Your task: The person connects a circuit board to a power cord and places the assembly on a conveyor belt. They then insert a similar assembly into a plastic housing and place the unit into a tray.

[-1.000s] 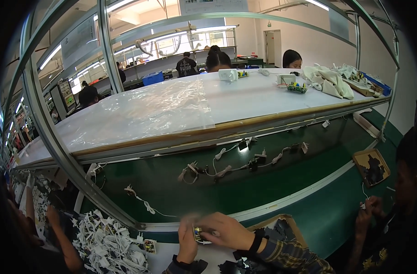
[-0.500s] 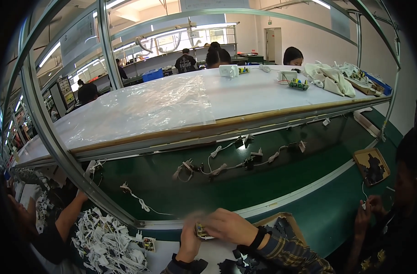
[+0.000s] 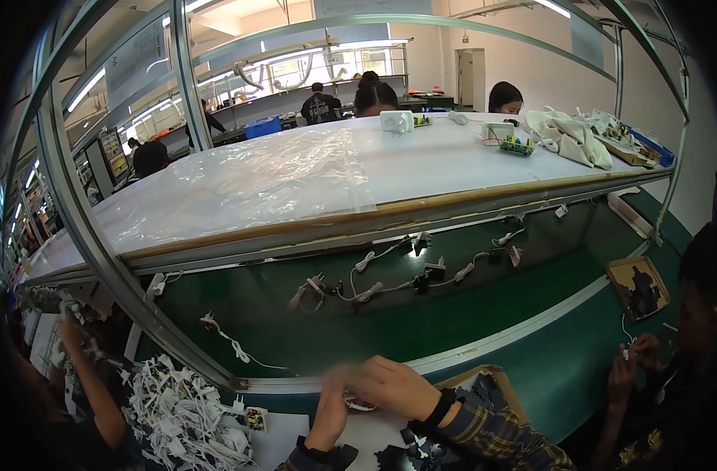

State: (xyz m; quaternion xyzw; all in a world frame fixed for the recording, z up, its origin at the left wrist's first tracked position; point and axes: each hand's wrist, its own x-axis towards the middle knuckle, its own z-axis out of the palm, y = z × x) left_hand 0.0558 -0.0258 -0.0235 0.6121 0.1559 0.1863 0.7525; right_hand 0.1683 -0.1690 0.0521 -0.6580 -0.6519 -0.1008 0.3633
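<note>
My left hand [image 3: 329,414] and my right hand [image 3: 396,388] meet low in the middle of the view, fingers closed around a small adapter part [image 3: 360,405]. Only a curved white edge of it shows beneath the fingers; the rest is covered. The fingertips of both hands are smeared by motion. Below the right hand lie loose black flat pieces [image 3: 415,454] on a white surface. Beside that wrist stands a cardboard box [image 3: 509,392] holding more dark pieces. Left of my hands are a heap of white corded plugs [image 3: 182,416] and a small circuit board [image 3: 256,418].
A metal upright [image 3: 99,228] rises at the left. Ahead, a white raised shelf [image 3: 421,169] spans above a green surface [image 3: 240,302] with scattered corded plugs [image 3: 366,294]. Co-workers sit on both sides; the right one handles a white cord near another cardboard box [image 3: 639,290].
The circuit board visible between my hands is now covered, with a white edge showing. The left co-worker's arm has shifted. Another white cord has appeared at the far right of the green surface.
</note>
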